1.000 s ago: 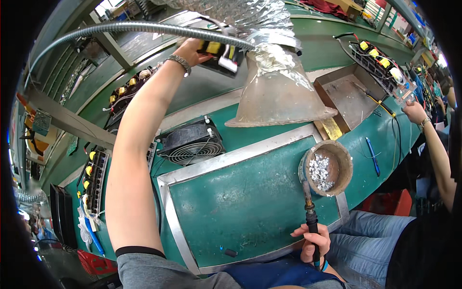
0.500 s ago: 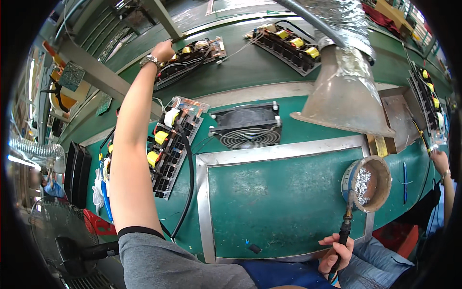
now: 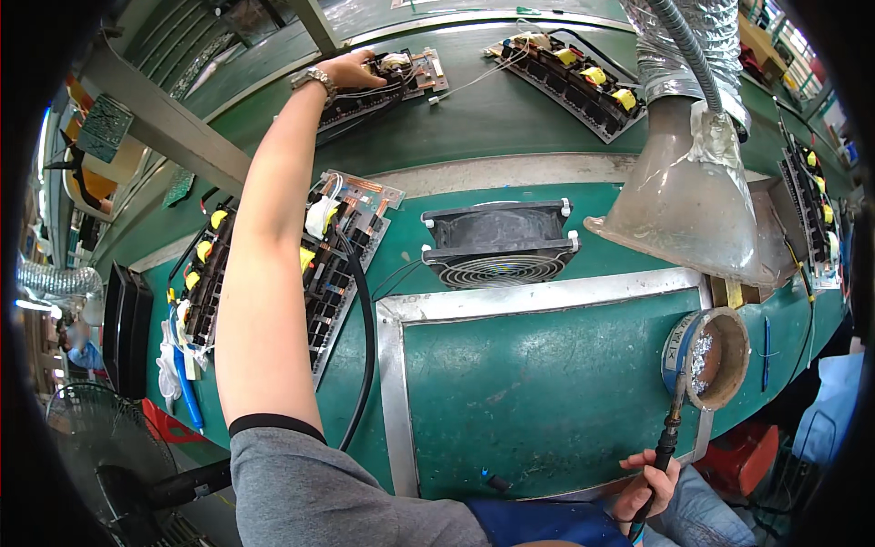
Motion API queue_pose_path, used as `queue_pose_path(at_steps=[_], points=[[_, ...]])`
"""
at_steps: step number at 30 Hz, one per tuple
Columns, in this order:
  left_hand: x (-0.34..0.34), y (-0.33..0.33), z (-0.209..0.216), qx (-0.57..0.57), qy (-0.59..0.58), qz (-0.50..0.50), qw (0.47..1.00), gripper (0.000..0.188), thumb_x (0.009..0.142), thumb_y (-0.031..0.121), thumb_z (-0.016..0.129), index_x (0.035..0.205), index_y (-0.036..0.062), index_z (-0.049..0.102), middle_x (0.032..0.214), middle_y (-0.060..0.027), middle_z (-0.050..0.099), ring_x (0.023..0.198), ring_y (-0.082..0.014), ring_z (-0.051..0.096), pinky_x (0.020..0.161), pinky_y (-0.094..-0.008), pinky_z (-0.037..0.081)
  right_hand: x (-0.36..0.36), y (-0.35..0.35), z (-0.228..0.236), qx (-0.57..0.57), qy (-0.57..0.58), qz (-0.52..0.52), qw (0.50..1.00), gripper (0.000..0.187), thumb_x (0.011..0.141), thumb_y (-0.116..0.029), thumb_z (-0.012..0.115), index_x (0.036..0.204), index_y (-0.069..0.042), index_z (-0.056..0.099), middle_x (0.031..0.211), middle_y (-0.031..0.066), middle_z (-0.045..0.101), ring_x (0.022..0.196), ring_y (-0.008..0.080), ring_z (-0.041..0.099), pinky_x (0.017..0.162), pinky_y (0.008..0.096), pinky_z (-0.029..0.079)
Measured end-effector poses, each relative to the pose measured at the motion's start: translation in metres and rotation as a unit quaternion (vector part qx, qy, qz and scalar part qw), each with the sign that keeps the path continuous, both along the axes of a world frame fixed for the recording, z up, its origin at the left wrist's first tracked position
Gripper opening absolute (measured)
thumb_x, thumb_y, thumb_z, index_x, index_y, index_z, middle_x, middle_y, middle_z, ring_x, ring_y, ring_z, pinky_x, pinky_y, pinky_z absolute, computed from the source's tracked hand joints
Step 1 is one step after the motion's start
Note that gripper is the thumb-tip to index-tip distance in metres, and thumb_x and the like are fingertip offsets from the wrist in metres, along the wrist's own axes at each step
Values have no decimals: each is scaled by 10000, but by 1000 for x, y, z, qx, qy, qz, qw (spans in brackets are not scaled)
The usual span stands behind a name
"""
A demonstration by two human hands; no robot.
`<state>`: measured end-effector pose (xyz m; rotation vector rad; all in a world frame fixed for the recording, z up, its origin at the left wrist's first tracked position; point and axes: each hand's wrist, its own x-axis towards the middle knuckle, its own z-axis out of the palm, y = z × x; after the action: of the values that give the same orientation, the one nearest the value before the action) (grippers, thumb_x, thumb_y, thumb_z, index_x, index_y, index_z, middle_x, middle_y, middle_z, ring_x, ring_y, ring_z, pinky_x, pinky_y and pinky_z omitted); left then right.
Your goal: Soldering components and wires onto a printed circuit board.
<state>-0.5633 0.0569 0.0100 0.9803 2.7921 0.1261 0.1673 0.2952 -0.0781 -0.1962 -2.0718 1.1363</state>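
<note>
My left hand, with a watch at the wrist, reaches to the far side over a circuit board assembly with black parts and white wires. Its thumb and fingers are apart at the board's left part; whether they touch it I cannot make out. Low on the right, my right hand is closed round the black handle of a soldering iron. The iron points up, its tip at the rim of a round tub holding silvery bits. My left forearm partly covers two nearer circuit boards with yellow-wrapped parts.
A black fan stands mid-bench behind a metal frame. A fume hood hangs at the right above a metal box. Another board lies on the far belt. A blue pen lies beside the tub. Cables loop near my left arm.
My left hand has moved right along the far board and its fingers have spread. My right hand still holds the iron. The other person's hand at the far right has gone from view.
</note>
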Motion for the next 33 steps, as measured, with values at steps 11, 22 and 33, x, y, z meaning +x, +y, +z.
queue_pose_path(at_steps=[11, 22, 33], points=[[-123, -88, -39, 245, -449, 17, 859, 732, 716, -154, 573, 1400, 41, 397, 1134, -10, 556, 926, -129, 537, 807, -243, 468, -13, 12, 46, -21, -81, 80, 993, 254, 866, 3, 537, 1087, -19, 660, 1075, 206, 624, 897, 291, 676, 751, 343, 554], [37, -27, -22, 116, 229, -134, 957, 650, 781, 105, 686, 1375, 49, 429, 1377, -183, 477, 1280, -318, 458, 1068, -390, 374, -6, 3, 38, -44, -93, 70, 992, 245, 866, -119, 648, 1103, -58, 647, 1015, 180, 631, 734, 208, 641, 636, 287, 525], [196, -63, 92, 191, 387, -101, 896, 742, 783, 60, 700, 1418, 54, 316, 1280, -168, 498, 1160, -394, 500, 937, -445, 438, -16, 4, 21, -26, 67, 92, 993, 275, 980, -257, 501, 1093, -19, 579, 1014, 228, 577, 770, 260, 670, 639, 349, 583]])
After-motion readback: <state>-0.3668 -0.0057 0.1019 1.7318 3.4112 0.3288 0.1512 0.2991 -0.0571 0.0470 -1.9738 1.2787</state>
